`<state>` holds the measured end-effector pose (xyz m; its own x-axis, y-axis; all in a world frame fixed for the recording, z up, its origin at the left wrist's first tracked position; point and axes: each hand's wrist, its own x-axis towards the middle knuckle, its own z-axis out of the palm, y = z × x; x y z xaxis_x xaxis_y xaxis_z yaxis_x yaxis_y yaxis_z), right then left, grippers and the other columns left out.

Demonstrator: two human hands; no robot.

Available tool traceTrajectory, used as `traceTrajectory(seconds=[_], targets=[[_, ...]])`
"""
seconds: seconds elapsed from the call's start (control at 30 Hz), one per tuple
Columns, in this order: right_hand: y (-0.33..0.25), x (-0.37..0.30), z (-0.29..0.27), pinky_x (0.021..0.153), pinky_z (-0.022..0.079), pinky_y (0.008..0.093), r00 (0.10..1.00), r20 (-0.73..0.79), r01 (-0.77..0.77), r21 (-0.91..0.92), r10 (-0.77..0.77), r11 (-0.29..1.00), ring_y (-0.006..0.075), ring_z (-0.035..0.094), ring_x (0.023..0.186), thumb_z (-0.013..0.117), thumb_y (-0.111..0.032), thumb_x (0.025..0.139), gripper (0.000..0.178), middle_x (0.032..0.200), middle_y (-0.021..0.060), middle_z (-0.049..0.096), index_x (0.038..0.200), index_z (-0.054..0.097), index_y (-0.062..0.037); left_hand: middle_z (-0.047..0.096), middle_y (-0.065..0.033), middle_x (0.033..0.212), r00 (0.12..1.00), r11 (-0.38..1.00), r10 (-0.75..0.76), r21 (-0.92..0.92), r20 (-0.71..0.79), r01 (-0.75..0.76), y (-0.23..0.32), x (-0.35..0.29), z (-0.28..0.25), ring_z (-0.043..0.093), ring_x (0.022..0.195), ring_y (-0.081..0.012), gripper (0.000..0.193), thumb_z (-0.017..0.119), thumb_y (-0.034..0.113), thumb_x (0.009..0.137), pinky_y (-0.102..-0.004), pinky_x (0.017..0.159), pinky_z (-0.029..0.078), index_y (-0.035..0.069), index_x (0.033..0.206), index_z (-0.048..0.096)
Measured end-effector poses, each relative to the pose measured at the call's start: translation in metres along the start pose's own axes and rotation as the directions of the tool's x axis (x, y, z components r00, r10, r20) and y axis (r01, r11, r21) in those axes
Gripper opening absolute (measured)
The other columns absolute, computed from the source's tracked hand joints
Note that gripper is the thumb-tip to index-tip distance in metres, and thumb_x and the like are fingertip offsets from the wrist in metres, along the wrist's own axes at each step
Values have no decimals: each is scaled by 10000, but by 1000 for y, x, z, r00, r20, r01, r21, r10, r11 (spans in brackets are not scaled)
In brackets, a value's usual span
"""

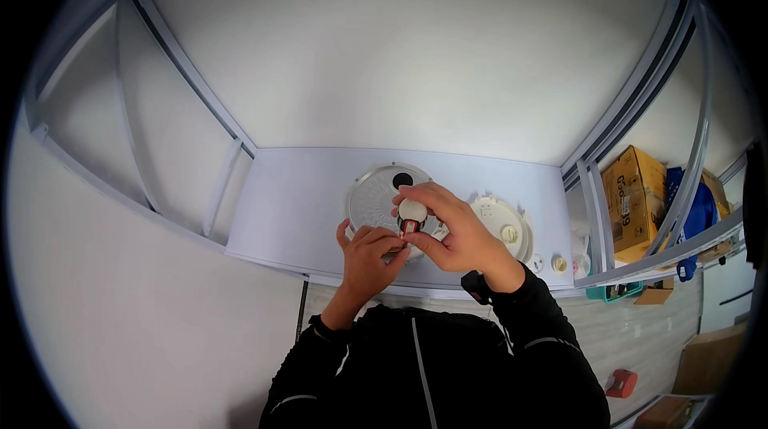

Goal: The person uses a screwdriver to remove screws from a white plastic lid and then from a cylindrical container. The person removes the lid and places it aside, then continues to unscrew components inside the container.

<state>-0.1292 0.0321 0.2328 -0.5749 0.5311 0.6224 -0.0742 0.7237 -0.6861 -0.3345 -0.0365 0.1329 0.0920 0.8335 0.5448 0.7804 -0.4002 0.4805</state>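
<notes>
Over the near edge of a pale lavender-grey table (pixel 296 205), both hands met around a small part (pixel 412 213) that had a rounded white cap on top and a short red piece showing beneath it. The right hand (pixel 456 233) gripped this part, its thumb and fingers curled round the white cap from above and from the side, so that only the front of the cap and the red bit stayed in view. The left hand (pixel 370 257) came up from below with its fingers bent in against the underside of the same part; it touched the part, but whether it truly clasped the part or only steadied it could not be told. The part was held just above a round metal disc (pixel 376 193), silver-grey and finely ribbed, with a dark round hole near its far rim; the disc lay flat on the table right behind the hands. Just to the right of the hands lay a round white plastic lid (pixel 500 225) with a pale knob near its middle, and beyond it, near the table's right edge, sat two small round pieces (pixel 548 263), one white and one yellowish. Both forearms wore black sleeves (pixel 528 309). Off to the right, past the table's frame, stood a brown cardboard box (pixel 636 197).
</notes>
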Motion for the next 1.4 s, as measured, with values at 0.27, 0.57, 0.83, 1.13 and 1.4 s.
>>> traceTrajectory(seconds=[0.27, 0.57, 0.83, 1.13, 1.4], targets=[[-10, 2, -7, 1017, 585, 399, 999, -24, 40, -32, -40, 999, 294, 715, 1175, 769, 38, 931, 680, 1362, 169, 665, 1558, 516, -28, 740, 55, 996, 998, 999, -35, -5, 47, 35, 8, 7, -11, 684, 1033, -183, 97, 849, 224, 874, -624, 1203, 233, 166, 907, 778], [-1, -6, 0, 997, 574, 390, 944, -328, 73, 180, -10, 981, 259, 684, 1171, 763, 5, 974, 692, 1354, 186, 625, 1599, 468, -26, 737, 41, 1012, 994, 997, -75, -28, 73, 78, -1, 4, -6, 673, 1069, -194, 83, 831, 198, 900, -626, 1183, 272, 150, 963, 807], [8, -16, -4, 1007, 601, 445, 956, -290, 73, 92, -44, 993, 310, 701, 1215, 757, -6, 994, 716, 1407, 205, 587, 1620, 412, -30, 710, 19, 1216, 994, 1000, 12, -16, 106, -11, -9, -1, -18, 636, 1243, -236, 360, 910, 259, 792, -625, 1217, 265, 174, 1120, 790], [6, -19, -3, 1014, 597, 441, 944, -329, 64, 110, -25, 992, 303, 712, 1193, 766, -14, 994, 727, 1397, 204, 599, 1620, 397, -12, 714, -2, 1274, 998, 999, 43, 17, 41, -44, -42, -12, -23, 608, 1344, -297, 456, 941, 287, 753, -634, 1251, 252, 185, 1169, 784], [8, -20, 0, 1008, 596, 442, 944, -326, 77, 104, -39, 992, 297, 711, 1182, 772, -11, 987, 732, 1394, 206, 600, 1618, 401, -15, 700, 66, 1064, 993, 990, 61, 133, -102, -47, -19, -14, -4, 611, 1015, -210, 462, 986, 470, 668, -476, 941, 355, 214, 1011, 811]])
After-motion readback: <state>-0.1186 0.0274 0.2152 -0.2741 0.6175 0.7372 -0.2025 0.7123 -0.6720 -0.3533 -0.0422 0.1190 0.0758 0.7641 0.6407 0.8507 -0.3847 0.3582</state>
